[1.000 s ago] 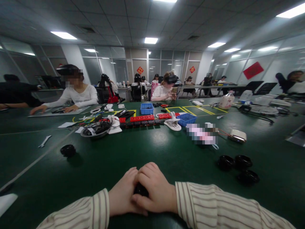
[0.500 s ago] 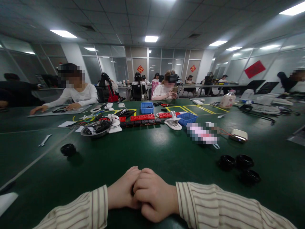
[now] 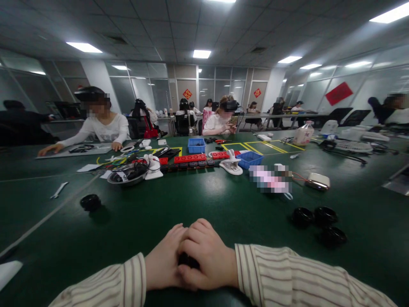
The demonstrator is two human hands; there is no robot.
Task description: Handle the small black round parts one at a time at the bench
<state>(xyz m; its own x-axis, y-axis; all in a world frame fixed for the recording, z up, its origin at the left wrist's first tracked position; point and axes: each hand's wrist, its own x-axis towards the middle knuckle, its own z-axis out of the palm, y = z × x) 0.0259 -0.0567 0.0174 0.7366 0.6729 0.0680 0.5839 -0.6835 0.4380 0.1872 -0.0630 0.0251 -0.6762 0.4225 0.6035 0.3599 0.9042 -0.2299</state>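
My left hand point(image 3: 162, 261) and my right hand point(image 3: 211, 258) come together low in the middle of the head view, both in striped cuffs. Between them is a small black round part point(image 3: 189, 260), mostly covered by the fingers. My right hand curls over its top and near side; the left one is closed against it from the other side, its fingertips partly hidden. Similar black ring-shaped parts lie on the green table: one point(image 3: 90, 202) to the left, and a group of three point(image 3: 303, 217) to the right.
Further back are a metal bowl point(image 3: 119, 182) of cables, red terminal strips point(image 3: 190, 158), blue bins point(image 3: 196, 146) and a white clamp stand point(image 3: 231, 167). A wrench point(image 3: 59, 190) lies left, a pale gold case point(image 3: 318, 181) right. A co-worker point(image 3: 105, 128) sits across the table.
My right hand's fingers have risen and shifted, parting from the thumb so that the black part shows between them. The co-worker's hand at the far left has moved slightly.
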